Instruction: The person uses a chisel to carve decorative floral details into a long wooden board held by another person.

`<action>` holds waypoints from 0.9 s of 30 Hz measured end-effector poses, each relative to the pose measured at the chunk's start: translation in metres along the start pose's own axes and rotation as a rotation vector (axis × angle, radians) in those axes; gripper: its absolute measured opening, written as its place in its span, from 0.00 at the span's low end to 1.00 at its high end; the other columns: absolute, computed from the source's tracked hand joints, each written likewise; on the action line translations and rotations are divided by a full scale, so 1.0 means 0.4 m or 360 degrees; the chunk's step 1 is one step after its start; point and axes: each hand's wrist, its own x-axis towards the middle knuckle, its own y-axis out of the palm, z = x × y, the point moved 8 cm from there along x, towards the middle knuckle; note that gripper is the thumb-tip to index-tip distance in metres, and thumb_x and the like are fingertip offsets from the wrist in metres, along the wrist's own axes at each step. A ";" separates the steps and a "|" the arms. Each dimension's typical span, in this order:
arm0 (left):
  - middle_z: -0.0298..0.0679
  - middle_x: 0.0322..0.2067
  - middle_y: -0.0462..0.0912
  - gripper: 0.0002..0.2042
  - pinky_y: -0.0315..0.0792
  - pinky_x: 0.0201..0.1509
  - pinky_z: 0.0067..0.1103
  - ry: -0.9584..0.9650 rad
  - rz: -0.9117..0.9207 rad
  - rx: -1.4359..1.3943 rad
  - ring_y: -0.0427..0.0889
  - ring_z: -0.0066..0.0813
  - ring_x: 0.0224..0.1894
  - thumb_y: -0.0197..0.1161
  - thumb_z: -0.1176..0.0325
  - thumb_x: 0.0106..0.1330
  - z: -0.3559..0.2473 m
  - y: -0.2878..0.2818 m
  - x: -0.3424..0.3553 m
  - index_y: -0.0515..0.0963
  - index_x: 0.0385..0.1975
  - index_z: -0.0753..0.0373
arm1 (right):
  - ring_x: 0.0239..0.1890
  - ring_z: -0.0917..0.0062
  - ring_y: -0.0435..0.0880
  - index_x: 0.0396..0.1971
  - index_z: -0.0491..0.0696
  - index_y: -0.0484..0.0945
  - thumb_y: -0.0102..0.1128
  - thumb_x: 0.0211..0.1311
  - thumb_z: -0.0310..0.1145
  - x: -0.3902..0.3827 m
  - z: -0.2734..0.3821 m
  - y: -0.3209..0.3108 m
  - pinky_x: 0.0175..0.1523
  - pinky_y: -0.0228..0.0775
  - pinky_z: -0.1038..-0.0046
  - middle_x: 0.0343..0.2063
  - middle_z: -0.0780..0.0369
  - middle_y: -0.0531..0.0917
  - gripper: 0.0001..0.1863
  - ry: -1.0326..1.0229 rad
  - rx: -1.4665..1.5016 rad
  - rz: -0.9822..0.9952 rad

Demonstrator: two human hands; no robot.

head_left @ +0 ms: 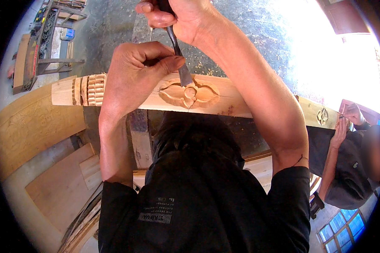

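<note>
Across my front lies a long pale wooden beam [234, 99], with a petalled flower [190, 93] carved in a sunken oval. Rows of rounded ridges [95, 90] are cut near its left end. A dark metal chisel [185, 78] stands almost upright, its flat blade tip at the upper edge of the flower's round centre. My right hand [183, 17] is wrapped round the chisel's upper part at the top of the view. Lower down, my left hand [141, 69] pinches the blade between thumb and fingers, its wrist over the beam.
At the right, a co-worker [346, 168] in dark clothes works with both hands at the beam's far end, by another carved motif [322, 116]. Wood chips [207, 63] litter the dark surface beyond. Boards [59, 185] lean at lower left; a rack [50, 63] stands at upper left.
</note>
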 end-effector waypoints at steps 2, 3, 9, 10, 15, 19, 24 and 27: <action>0.30 0.21 0.84 0.07 0.66 0.30 0.19 -0.0005 0.0013 0.0006 0.73 0.10 0.27 0.75 0.72 0.69 0.000 0.000 0.001 0.89 0.34 0.71 | 0.14 0.78 0.64 0.33 0.48 0.70 0.39 0.89 0.53 -0.001 0.002 0.000 0.18 0.52 0.74 0.23 0.55 0.79 0.26 -0.0007 0.0003 0.0003; 0.30 0.22 0.84 0.07 0.67 0.30 0.19 -0.0009 0.0018 -0.0003 0.73 0.10 0.27 0.75 0.72 0.69 0.000 0.001 0.002 0.89 0.34 0.71 | 0.14 0.78 0.64 0.32 0.48 0.70 0.39 0.89 0.53 -0.001 0.003 -0.001 0.18 0.52 0.74 0.22 0.55 0.79 0.26 -0.0013 0.0008 0.0009; 0.30 0.23 0.86 0.06 0.67 0.31 0.19 -0.0015 -0.0016 -0.0060 0.73 0.11 0.28 0.75 0.72 0.70 0.002 0.003 0.000 0.90 0.37 0.70 | 0.12 0.78 0.63 0.32 0.49 0.71 0.40 0.88 0.55 -0.007 0.010 -0.008 0.17 0.51 0.72 0.20 0.57 0.79 0.27 -0.0032 0.0050 -0.0038; 0.30 0.24 0.86 0.06 0.67 0.31 0.19 -0.0012 -0.0015 -0.0036 0.73 0.11 0.29 0.75 0.72 0.70 0.001 0.002 0.000 0.90 0.37 0.70 | 0.12 0.78 0.62 0.32 0.49 0.71 0.40 0.88 0.55 -0.006 0.012 -0.006 0.17 0.51 0.72 0.19 0.58 0.78 0.27 -0.0053 0.0047 -0.0008; 0.30 0.24 0.86 0.06 0.67 0.31 0.18 -0.0022 -0.0014 -0.0033 0.73 0.11 0.28 0.74 0.72 0.70 -0.002 0.002 0.001 0.90 0.37 0.70 | 0.12 0.78 0.62 0.32 0.50 0.70 0.37 0.89 0.54 -0.011 0.021 0.000 0.18 0.51 0.73 0.19 0.58 0.78 0.26 -0.0092 0.0006 0.0039; 0.30 0.23 0.85 0.06 0.67 0.31 0.19 0.0000 -0.0024 -0.0050 0.72 0.11 0.28 0.74 0.73 0.70 -0.002 0.004 -0.001 0.90 0.37 0.70 | 0.12 0.78 0.62 0.32 0.50 0.70 0.36 0.90 0.52 -0.018 0.030 0.007 0.18 0.51 0.74 0.20 0.58 0.79 0.26 -0.0121 -0.0056 0.0070; 0.31 0.23 0.86 0.06 0.67 0.31 0.19 -0.0013 -0.0011 -0.0004 0.73 0.11 0.28 0.75 0.73 0.69 0.000 0.002 0.000 0.90 0.36 0.70 | 0.14 0.79 0.64 0.32 0.49 0.70 0.37 0.89 0.52 -0.018 0.022 0.009 0.18 0.51 0.74 0.21 0.57 0.79 0.26 -0.0064 -0.0027 0.0029; 0.31 0.23 0.86 0.06 0.68 0.31 0.19 -0.0017 -0.0020 -0.0004 0.74 0.12 0.28 0.75 0.72 0.69 -0.005 0.005 -0.002 0.90 0.36 0.70 | 0.14 0.79 0.64 0.32 0.49 0.70 0.38 0.89 0.52 -0.019 0.018 0.006 0.18 0.51 0.74 0.21 0.57 0.79 0.26 -0.0043 -0.0027 0.0015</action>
